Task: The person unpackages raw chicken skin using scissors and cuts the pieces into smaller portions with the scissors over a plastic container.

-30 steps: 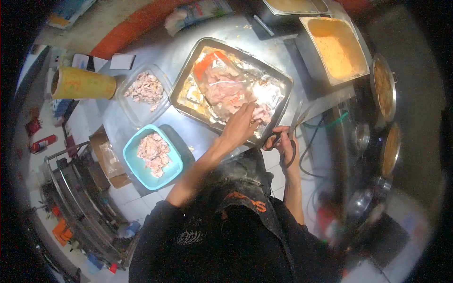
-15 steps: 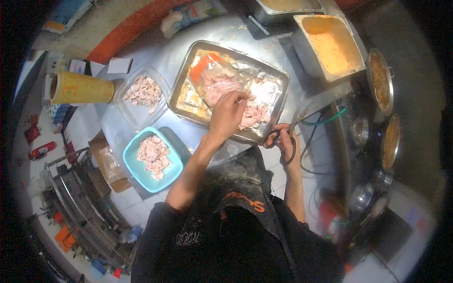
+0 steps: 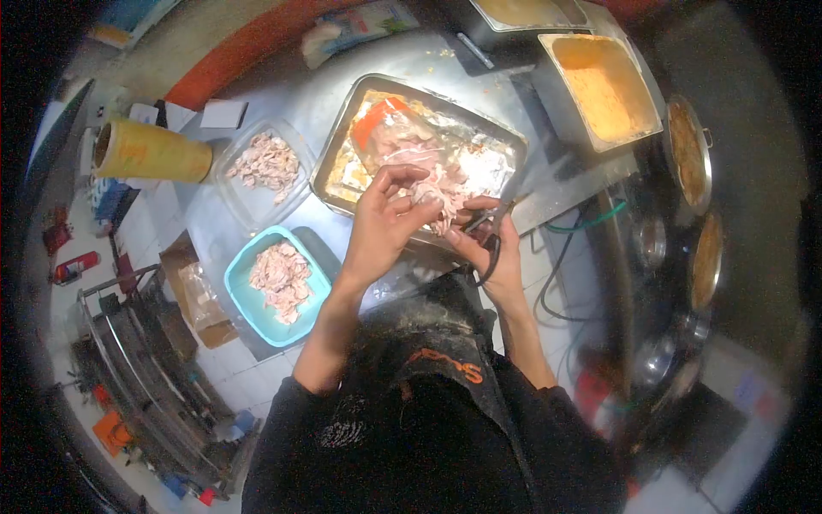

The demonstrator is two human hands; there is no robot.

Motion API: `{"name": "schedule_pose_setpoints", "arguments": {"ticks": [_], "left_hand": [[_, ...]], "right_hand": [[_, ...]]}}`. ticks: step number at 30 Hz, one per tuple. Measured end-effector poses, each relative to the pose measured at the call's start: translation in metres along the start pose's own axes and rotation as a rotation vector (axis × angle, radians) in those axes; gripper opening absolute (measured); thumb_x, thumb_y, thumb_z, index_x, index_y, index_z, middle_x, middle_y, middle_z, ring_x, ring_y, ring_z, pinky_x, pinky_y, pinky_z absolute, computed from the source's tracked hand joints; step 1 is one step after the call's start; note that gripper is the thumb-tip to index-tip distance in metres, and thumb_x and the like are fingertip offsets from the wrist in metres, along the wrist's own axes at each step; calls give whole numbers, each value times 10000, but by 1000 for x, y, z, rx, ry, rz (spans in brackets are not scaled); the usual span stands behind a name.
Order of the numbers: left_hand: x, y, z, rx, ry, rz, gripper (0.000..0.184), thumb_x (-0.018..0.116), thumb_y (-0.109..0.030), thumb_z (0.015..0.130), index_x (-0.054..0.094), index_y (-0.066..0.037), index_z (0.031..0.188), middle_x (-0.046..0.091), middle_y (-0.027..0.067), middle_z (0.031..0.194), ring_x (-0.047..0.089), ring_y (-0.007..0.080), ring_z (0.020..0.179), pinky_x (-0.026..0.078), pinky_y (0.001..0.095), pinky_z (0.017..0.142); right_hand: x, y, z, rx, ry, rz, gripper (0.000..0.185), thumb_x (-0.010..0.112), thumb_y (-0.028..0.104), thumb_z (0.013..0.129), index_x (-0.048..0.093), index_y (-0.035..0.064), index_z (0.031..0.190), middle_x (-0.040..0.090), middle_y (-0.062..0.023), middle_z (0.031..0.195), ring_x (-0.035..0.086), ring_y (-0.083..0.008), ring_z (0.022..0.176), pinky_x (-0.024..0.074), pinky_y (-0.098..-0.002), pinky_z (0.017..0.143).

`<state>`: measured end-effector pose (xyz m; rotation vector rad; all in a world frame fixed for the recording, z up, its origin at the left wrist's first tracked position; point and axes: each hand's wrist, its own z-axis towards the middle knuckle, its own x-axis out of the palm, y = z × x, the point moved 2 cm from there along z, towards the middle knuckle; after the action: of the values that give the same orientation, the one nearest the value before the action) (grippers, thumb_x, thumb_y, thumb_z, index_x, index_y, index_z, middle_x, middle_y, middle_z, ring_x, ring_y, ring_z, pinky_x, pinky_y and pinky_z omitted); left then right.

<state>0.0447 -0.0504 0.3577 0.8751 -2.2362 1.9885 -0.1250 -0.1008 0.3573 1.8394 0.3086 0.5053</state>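
My left hand (image 3: 384,224) is closed around a clump of pale pink raw meat (image 3: 438,199), lifted over the near edge of a metal tray (image 3: 332,146). Black-handled scissors (image 3: 494,247) are in my right hand (image 3: 505,270), their blades pointing away to the right. The fingertips of that hand come up against the meat or very near it; I cannot tell which. In the tray lies a clear plastic bag (image 3: 396,137) with an orange-red band and more pink meat inside, beside whitish residue.
Cut meat pieces fill part of a turquoise basin (image 3: 233,281) and a clear plastic container (image 3: 229,201) on the left. Near them stands a yellow roll (image 3: 158,152). A deep metal pan (image 3: 599,90) with orange contents is at the back right. Round pans (image 3: 687,154) line the right side.
My left hand has drawn back toward me and lifted the meat clump from the tray. My right hand, with the scissors, has moved up and left to meet it.
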Motion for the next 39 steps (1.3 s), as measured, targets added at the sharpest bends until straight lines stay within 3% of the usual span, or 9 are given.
{"name": "schedule_pose_setpoints", "arguments": {"ticks": [4,5,8,13,17,26,32,36,39], "left_hand": [[-19,-5,-25,8,-100,38,413,715,43,899,517,36,1261,532,123,1229,669,177,1026,570,251,871],[-26,-8,-32,20,-136,49,419,718,46,895,515,38,1262,539,123,1218,676,184,1023,572,255,874],[-51,-20,-56,36,-255,49,438,725,54,885,509,43,1266,562,123,1187,690,200,1019,580,269,880],[-93,-37,-94,27,-375,-40,455,726,72,875,508,38,1273,594,132,1169,693,202,1006,595,300,885],[-105,-42,-111,60,-407,-59,455,738,74,863,520,35,1261,604,130,1152,682,198,1027,594,305,890],[-147,-27,-154,175,-626,-74,435,753,82,845,550,22,1225,649,117,1077,683,194,1013,608,308,854],[-157,-17,-159,221,-736,94,413,705,-44,940,531,7,1311,645,146,1217,650,206,1117,553,317,912],[-136,-3,-141,307,-385,264,352,639,-199,1016,568,-4,1300,652,75,1229,636,146,1091,509,278,886],[-141,-1,-148,57,-292,258,335,592,-253,1045,590,-15,1281,662,61,1154,625,114,964,505,263,833]], "right_hand": [[19,-8,9,101,-4,-206,380,810,107,843,583,59,1144,669,-36,974,646,-121,908,509,-263,782],[25,-7,10,45,28,-230,310,751,65,907,552,56,1144,662,2,861,599,-63,735,487,-209,697],[32,-14,16,50,63,-55,303,740,64,911,547,54,1144,685,-26,887,616,-72,749,484,-208,689],[71,5,18,-47,337,-211,386,771,37,866,542,39,1177,706,-101,1069,632,-97,864,520,-243,728],[121,-1,8,-38,504,-185,431,831,150,840,561,39,1157,656,-67,1022,631,-120,876,519,-274,753],[152,1,11,-21,506,-323,394,805,172,848,558,31,1122,646,-67,970,631,-129,894,518,-295,786],[178,18,17,-98,757,-494,391,802,184,838,593,34,1132,674,-77,957,629,-159,864,514,-322,773],[187,10,21,-81,824,-586,376,801,168,829,603,59,1129,656,-50,853,608,-157,809,497,-325,733],[182,11,28,-114,786,-494,360,790,178,863,600,57,1144,633,-37,801,585,-117,741,483,-297,673]]}}
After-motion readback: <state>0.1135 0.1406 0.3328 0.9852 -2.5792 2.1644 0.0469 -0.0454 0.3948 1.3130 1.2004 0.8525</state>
